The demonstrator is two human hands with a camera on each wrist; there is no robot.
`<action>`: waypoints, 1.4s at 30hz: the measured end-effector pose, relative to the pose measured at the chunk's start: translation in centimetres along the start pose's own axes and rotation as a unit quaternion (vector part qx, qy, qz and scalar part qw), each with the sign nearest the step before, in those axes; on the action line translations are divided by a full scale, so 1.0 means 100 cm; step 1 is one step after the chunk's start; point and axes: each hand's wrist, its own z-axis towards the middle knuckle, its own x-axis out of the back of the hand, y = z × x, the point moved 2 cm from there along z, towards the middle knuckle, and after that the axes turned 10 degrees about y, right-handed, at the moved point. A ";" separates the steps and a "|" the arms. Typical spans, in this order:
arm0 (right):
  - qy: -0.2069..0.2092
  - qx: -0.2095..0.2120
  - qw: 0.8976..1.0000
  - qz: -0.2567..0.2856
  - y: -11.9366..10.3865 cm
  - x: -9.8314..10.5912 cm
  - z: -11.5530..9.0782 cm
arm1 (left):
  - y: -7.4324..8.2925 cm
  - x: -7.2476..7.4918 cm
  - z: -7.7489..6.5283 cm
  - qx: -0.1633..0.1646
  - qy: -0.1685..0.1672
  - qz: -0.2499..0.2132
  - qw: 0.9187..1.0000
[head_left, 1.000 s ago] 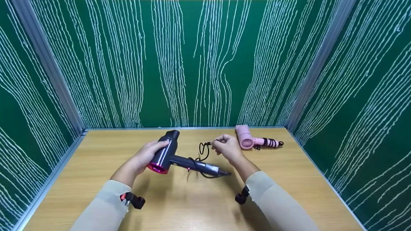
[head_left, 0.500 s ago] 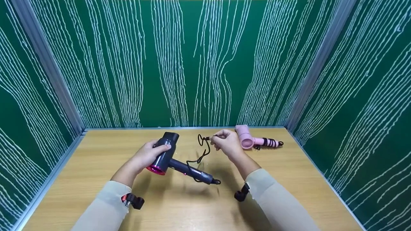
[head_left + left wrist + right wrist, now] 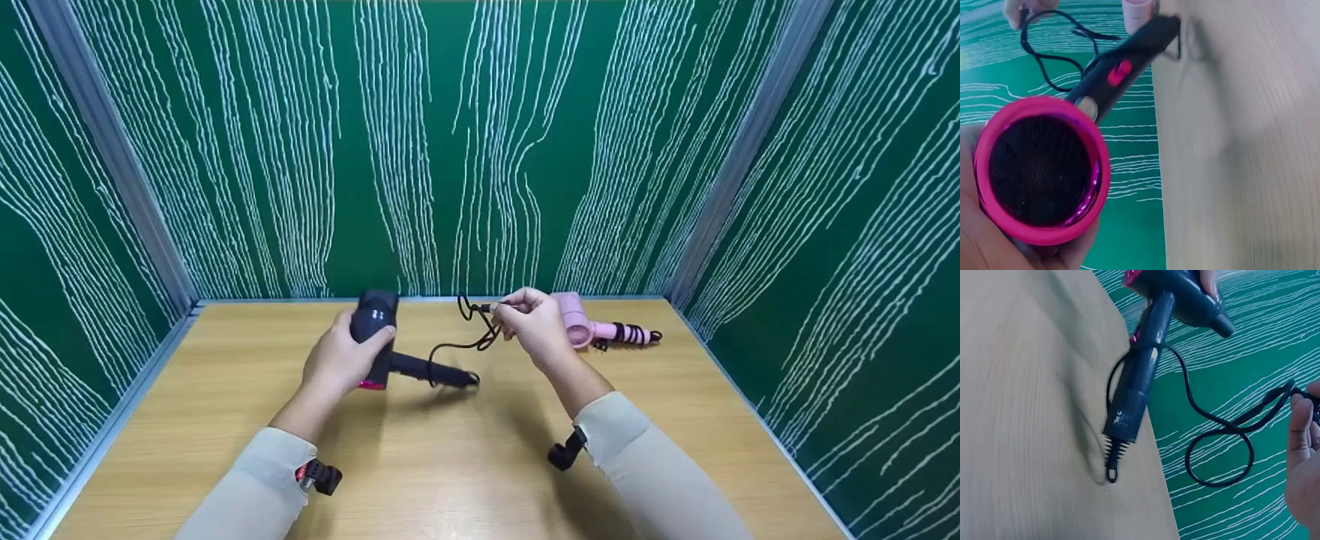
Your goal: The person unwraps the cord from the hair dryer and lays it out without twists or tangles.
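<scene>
My left hand [image 3: 337, 358] grips the body of a dark hair dryer [image 3: 373, 319], thumb across its top, holding it above the table. The dryer's round rear with its pink rim [image 3: 1103, 169] faces the left wrist camera. Its handle [image 3: 1139, 388] points right, with a loop of cord around it. My right hand [image 3: 534, 330] pinches the plug end of the black cord [image 3: 1190, 396], which hangs in loose loops between the hands. The plug itself is mostly hidden by the fingers.
Behind the right hand, a pink hair dryer [image 3: 576, 319] lies on the wooden table [image 3: 450, 480], its cord wound around the handle. Green walls [image 3: 375, 150] with white wavy lines rise at the back and both sides.
The dark hair dryer has moved away from me and slightly left, its handle turning. My right hand has risen a little with the plug, and more cord has come off the handle.
</scene>
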 end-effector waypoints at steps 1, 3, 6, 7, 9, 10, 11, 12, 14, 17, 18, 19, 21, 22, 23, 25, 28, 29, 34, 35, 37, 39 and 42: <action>-0.002 0.000 1.000 0.003 -0.002 0.000 -0.001 | -0.001 0.001 0.001 0.000 0.017 0.007 1.000; -0.006 0.001 1.000 0.005 -0.004 -0.001 -0.003 | -0.003 0.003 0.002 0.003 0.049 0.016 0.999; -0.011 0.001 1.000 0.002 -0.007 -0.001 -0.007 | -0.006 0.007 0.003 0.016 0.085 0.008 0.996; -0.013 0.001 1.000 0.002 -0.007 -0.001 -0.008 | -0.007 0.008 0.004 0.020 0.093 0.003 0.995; -0.016 0.002 1.000 0.001 -0.008 -0.001 -0.009 | -0.009 0.010 0.004 0.027 0.103 -0.009 0.994; -0.017 0.002 1.000 0.001 -0.008 -0.001 -0.010 | -0.011 0.012 0.004 0.031 0.106 -0.014 0.994; -0.018 0.002 1.000 0.000 -0.009 0.000 -0.011 | -0.012 0.013 0.005 0.036 0.108 -0.019 0.993; -0.019 0.001 1.000 0.001 -0.009 0.000 -0.012 | -0.013 0.014 0.005 0.043 0.107 -0.026 0.993; -0.021 -0.002 1.000 0.000 -0.008 0.001 -0.013 | -0.015 0.015 0.006 0.061 0.103 -0.041 0.992; -0.021 -0.005 1.000 -0.004 -0.007 0.003 -0.014 | -0.017 0.017 0.008 0.098 0.087 -0.077 0.988; -0.021 -0.007 1.000 -0.004 -0.006 0.005 -0.013 | -0.018 0.017 0.009 0.110 0.080 -0.092 0.986; -0.020 -0.008 1.000 -0.006 -0.005 0.006 -0.013 | -0.019 0.017 0.010 0.123 0.074 -0.109 0.984; -0.018 -0.011 1.000 -0.006 -0.002 0.008 -0.013 | -0.021 0.017 0.012 0.146 0.065 -0.141 0.977; -0.017 -0.013 1.000 -0.005 -0.001 0.010 -0.013 | -0.022 0.018 0.013 0.155 0.062 -0.158 0.973; -0.017 -0.015 1.000 -0.004 0.000 0.011 -0.012 | -0.024 0.018 0.014 0.163 0.059 -0.173 0.969; -0.014 -0.017 1.000 -0.004 0.001 0.014 -0.012 | -0.026 0.018 0.015 0.178 0.055 -0.202 0.961; -0.004 -0.018 1.000 -0.002 0.003 0.020 -0.011 | -0.029 0.017 0.018 0.191 0.053 -0.252 0.947; -0.001 -0.018 1.000 -0.003 0.004 0.022 -0.010 | -0.030 0.017 0.018 0.195 0.051 -0.266 0.943; 0.017 -0.026 1.000 -0.007 0.010 0.033 -0.005 | -0.037 0.020 0.022 0.219 0.038 -0.318 0.922; 0.020 -0.028 0.999 -0.009 0.011 0.035 -0.004 | -0.038 0.022 0.023 0.224 0.035 -0.322 0.919; 0.025 -0.034 0.999 -0.014 0.014 0.041 -0.001 | -0.041 0.025 0.025 0.233 0.029 -0.327 0.915; 0.033 -0.043 0.998 -0.021 0.017 0.047 0.001 | -0.044 0.029 0.027 0.240 0.027 -0.327 0.914; 0.048 -0.059 0.997 -0.026 0.019 0.059 0.004 | -0.049 0.035 0.030 0.247 0.031 -0.322 0.913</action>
